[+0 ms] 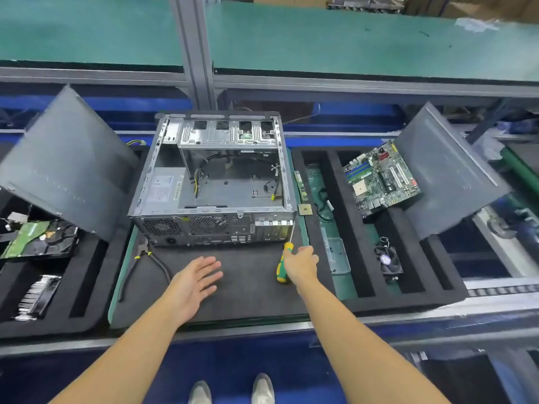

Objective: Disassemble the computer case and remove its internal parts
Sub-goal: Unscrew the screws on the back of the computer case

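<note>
While the left hand [196,277] spreads open, the right hand [301,265] grips the screwdriver [281,265].

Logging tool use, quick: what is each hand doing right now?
Left hand: open, holding nothing.
Right hand: against the screwdriver handle; whether it grips cannot be told.

Computer case [213,182] mid-mat, pliers [143,258] front-left, motherboard [382,179] right, screwdriver [283,263] front-right.
</note>
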`<state>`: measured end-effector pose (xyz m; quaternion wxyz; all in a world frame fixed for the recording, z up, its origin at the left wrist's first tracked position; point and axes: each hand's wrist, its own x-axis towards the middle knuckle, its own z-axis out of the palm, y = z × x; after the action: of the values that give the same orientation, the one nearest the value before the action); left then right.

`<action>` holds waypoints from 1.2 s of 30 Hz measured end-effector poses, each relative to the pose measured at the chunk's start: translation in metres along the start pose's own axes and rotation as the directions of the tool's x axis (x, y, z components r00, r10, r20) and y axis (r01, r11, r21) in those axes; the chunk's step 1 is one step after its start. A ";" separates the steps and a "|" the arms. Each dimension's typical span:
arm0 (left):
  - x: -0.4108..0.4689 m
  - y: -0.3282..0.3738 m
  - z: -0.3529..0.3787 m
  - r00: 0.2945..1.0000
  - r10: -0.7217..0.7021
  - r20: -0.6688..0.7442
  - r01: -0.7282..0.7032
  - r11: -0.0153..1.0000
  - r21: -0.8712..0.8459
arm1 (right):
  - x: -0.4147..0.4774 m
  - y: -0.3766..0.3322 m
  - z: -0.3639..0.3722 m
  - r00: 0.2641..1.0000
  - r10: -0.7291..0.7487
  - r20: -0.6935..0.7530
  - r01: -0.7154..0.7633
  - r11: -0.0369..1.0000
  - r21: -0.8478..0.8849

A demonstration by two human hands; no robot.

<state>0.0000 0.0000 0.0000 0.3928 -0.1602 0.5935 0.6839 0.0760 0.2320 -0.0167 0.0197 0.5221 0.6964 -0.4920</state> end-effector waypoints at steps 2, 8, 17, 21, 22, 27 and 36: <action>0.002 0.000 0.004 1.000 0.000 -0.006 0.000 1.000 -0.002 | 0.005 -0.006 0.002 0.999 -0.008 -0.041 0.004 0.996 -0.088; 0.001 0.000 0.010 1.000 0.014 0.002 -0.014 1.000 -0.011 | 0.010 -0.009 0.010 0.993 -0.013 -0.117 -0.012 0.978 -0.209; 0.005 -0.007 0.009 1.000 0.001 -0.016 -0.002 1.000 -0.010 | 0.027 -0.003 0.008 0.997 -0.029 0.076 0.047 0.966 -0.253; 0.005 -0.008 0.013 1.000 -0.006 -0.024 0.006 1.000 0.004 | 0.028 -0.006 -0.002 0.962 0.113 0.248 -0.183 0.943 0.279; 0.004 -0.007 0.015 1.000 -0.006 -0.021 0.006 1.000 0.012 | 0.026 -0.005 -0.004 0.937 0.142 0.320 -0.274 0.866 0.419; -0.006 0.009 0.025 0.998 0.057 0.020 -0.058 0.996 0.064 | 0.013 -0.005 -0.019 0.908 0.040 0.418 -0.350 0.619 0.703; -0.025 0.066 0.038 0.906 0.420 0.062 -0.396 0.786 0.475 | -0.027 -0.040 -0.030 0.954 -0.173 0.244 -0.117 0.535 0.837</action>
<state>-0.0227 0.0275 0.0711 0.2488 0.0574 0.7727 0.5811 0.0728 0.2355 0.0398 -0.1377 0.3745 0.3695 -0.8392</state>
